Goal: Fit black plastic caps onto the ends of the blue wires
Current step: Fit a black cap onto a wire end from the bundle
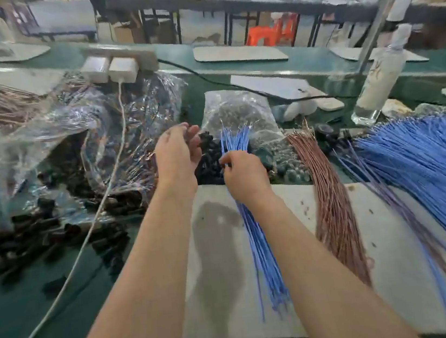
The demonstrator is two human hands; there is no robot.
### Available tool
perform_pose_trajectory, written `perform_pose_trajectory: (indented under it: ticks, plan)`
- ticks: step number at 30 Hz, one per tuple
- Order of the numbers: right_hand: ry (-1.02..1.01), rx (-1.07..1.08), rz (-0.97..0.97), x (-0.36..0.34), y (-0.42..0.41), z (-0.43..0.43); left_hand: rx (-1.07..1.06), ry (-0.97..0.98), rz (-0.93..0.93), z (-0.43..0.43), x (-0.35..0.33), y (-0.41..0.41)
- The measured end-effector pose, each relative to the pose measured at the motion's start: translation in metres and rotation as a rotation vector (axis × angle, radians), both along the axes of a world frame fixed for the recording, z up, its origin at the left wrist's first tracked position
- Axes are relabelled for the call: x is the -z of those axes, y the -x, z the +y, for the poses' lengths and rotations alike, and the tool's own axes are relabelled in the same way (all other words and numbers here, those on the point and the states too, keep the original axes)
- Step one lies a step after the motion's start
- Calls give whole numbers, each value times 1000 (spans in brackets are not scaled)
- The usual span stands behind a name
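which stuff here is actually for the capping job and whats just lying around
For the job:
- left hand, over the black caps
- right hand, gripping a blue wire bundle
- big blue wire pile

Lying about:
- brown wires
- white bottle
- white charger cable
- orange stool

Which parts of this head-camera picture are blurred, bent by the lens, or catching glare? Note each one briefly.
Head view: the left hand is smeared by motion at its fingertips; the right hand and the blue wires it grips are sharper. The clear plastic bags throw bright glare. Table edges bow with wide-angle distortion, and the far benches are soft. Lighting is even, with faint shadows.
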State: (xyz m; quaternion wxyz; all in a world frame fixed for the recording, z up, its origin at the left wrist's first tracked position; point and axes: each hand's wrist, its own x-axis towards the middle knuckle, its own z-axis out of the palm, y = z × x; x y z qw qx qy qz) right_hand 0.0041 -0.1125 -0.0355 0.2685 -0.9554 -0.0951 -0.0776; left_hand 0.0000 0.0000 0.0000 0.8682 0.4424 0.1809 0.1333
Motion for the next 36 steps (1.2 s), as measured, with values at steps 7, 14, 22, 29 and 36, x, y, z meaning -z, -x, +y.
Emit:
perform_pose_trajectory:
  ticks: [7,14,22,29,36]
  plan:
    - [227,-78,18,8,-26,-4,43,-63,35,-5,14,-21]
    - [306,-213,90,2,-31,-15,57,-86,31,-12,18,-24]
    - [80,-113,1,4,-24,-13,97,-137,24,-21,17,-19]
    - [-435,-86,-220,-21,4,-44,347,-623,9,-26,23,3]
    - [-338,-102,-114,2,19,-44,390,-507,25,-35,42,14]
